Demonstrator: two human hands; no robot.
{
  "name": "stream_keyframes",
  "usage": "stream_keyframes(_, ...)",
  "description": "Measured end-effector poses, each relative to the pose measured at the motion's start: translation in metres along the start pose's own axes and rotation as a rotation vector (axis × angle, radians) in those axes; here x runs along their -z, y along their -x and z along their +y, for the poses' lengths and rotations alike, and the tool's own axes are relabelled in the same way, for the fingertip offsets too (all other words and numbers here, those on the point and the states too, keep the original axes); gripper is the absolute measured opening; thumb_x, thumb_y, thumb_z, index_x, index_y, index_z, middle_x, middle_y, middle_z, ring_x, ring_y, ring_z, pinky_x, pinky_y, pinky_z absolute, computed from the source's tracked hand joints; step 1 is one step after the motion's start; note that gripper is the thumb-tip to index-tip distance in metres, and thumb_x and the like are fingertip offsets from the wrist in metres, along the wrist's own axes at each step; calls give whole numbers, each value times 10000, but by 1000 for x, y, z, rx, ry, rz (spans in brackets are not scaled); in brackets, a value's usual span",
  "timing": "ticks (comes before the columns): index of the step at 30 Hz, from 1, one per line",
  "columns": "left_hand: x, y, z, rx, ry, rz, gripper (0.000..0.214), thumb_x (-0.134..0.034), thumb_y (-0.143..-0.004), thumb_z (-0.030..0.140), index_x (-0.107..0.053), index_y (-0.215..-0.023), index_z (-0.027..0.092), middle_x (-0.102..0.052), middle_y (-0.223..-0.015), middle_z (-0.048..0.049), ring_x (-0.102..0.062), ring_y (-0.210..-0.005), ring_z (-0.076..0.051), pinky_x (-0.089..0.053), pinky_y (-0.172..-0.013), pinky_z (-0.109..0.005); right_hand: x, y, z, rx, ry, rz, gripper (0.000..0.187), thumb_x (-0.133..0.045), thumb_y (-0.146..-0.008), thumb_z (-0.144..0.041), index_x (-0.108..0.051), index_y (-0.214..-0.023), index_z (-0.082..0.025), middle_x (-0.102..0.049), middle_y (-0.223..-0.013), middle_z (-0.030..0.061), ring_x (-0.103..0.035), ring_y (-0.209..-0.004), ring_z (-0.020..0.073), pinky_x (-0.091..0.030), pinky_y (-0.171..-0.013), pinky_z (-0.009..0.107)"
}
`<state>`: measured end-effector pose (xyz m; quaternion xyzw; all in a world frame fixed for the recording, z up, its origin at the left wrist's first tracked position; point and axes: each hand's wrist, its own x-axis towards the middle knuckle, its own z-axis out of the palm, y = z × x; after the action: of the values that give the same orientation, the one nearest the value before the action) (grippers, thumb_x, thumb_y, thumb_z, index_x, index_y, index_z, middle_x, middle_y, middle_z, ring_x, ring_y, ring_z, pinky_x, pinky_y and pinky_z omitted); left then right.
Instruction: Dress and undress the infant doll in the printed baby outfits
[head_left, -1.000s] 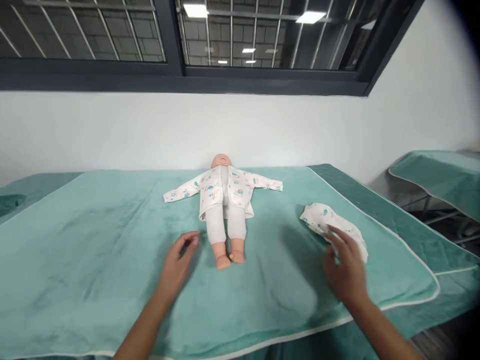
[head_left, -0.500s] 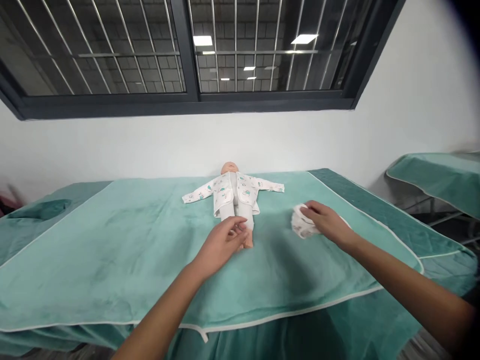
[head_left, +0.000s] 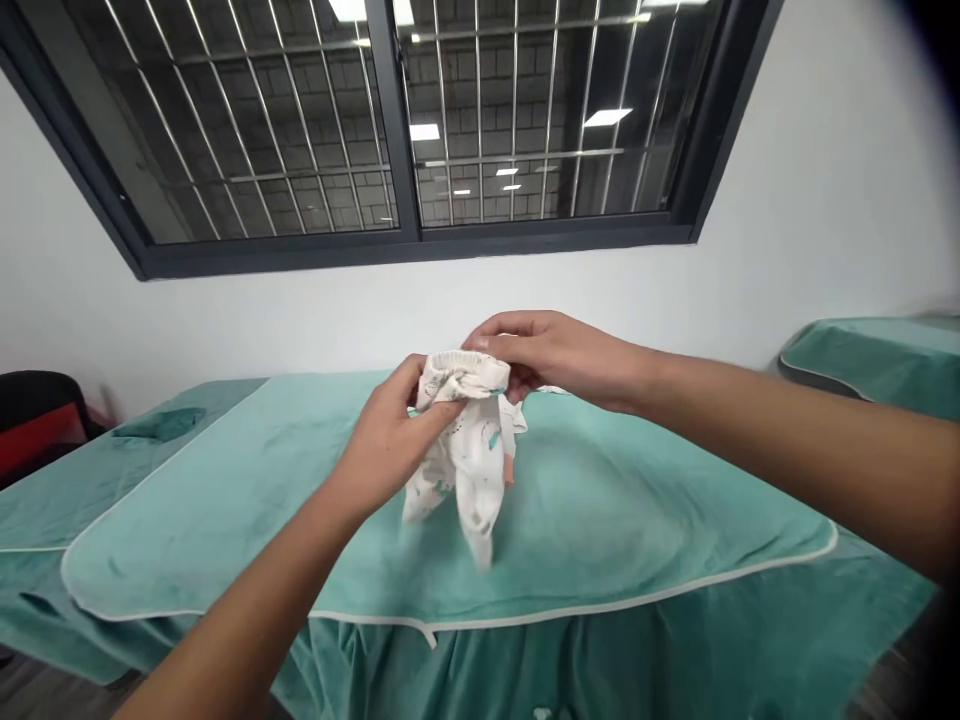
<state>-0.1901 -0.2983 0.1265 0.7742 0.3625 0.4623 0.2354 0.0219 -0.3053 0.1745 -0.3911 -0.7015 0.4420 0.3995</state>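
A pair of white baby pants [head_left: 480,460] with a small green print hangs in the air, its gathered waistband uppermost and its two legs dangling. My left hand [head_left: 394,425] grips the waistband from the left, thumb in front. On the right side of the waistband my right hand [head_left: 529,355] has its fingers closed, partly behind the cloth. Behind the pants lies a baby doll, mostly hidden; a bit of its leg [head_left: 509,469] and its printed jacket [head_left: 517,415] show at the right of the pants.
A light green blanket [head_left: 637,520] with white edging covers the bed. Beyond it is a white wall [head_left: 360,320] under a barred window [head_left: 420,250]. A black and red chair [head_left: 41,420] stands at the left, another green-covered surface [head_left: 877,360] at the right.
The bunched pants have come from the right of the doll to the middle and now hang unfolded. My left hand has left the doll's legs and taken hold of the waistband.
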Motion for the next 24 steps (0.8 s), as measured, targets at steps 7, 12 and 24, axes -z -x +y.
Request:
stream_keyframes(7,7,19,24,-261,48,-90,124,-654,-878,239,-633,-1001,246,-597,-1224,-49,-559,-1126,-203,-427,-952,-319,-10,30,-12,-142,-36,-96,260,-619,-902,-433,-671,-935,-181,-636,-633,3,-511,-490,81,-418,-485,196)
stream_keyframes(12,-4,33,13,-109,231,-151,174,-734,-820,268,-570,-800,211,-620,-1091,-40,-587,-1058,-202,-460,-887,-322,-19,51,10,-198,-69,-131,311,-528,-957,-472,-672,-976,-197,-661,-635,8,-532,-494,99,-453,-510,226)
stream_keyframes(24,-8,-4,-38,212,556,-178,280,-783,-752,351,-559,-831,201,-602,-748,22,-546,-627,-111,-399,-550,-223,9,2,53,59,200,-75,255,-688,-840,-476,-740,-852,-227,-622,-811,8,-580,-761,157,-459,-675,286)
